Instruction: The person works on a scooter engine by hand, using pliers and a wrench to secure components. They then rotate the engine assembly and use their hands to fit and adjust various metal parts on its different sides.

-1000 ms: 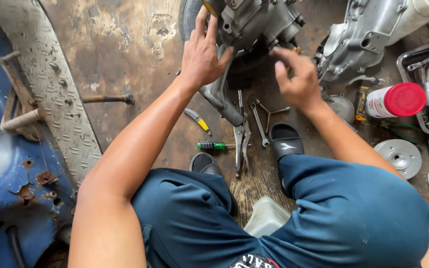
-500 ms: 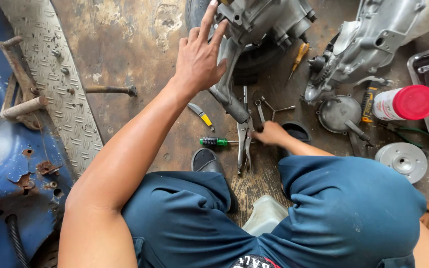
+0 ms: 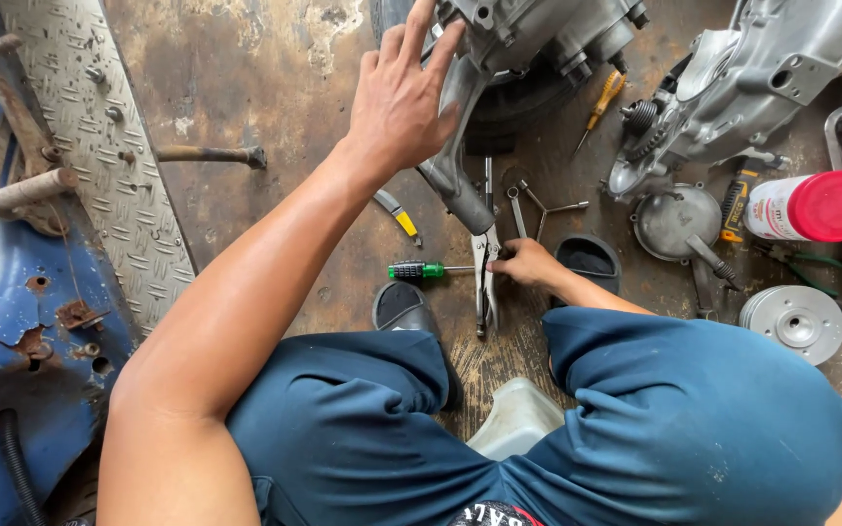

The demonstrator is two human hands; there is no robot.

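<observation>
The stained concrete floor (image 3: pixel 275 88) was littered with tools. Locking pliers (image 3: pixel 486 268) lay at centre, long axis running twelve to six o'clock, jaws toward twelve. The right hand (image 3: pixel 526 263) curled loosely against them. The left hand (image 3: pixel 403 93), fingers spread wide, rested on the engine casing (image 3: pixel 528 34) at twelve o'clock.

The engine casing (image 3: pixel 538 34) is dull grey cast metal, smeared with grime. The pliers (image 3: pixel 485 268) are bare, worn steel. The screwdriver (image 3: pixel 419 270) has a glossy green and black plastic handle. The floor (image 3: pixel 275 88) is rough, stained concrete. The tread plate (image 3: pixel 119 156) is matt patterned metal, and the blue panel (image 3: pixel 12 321) is rust-pitted painted metal.
</observation>
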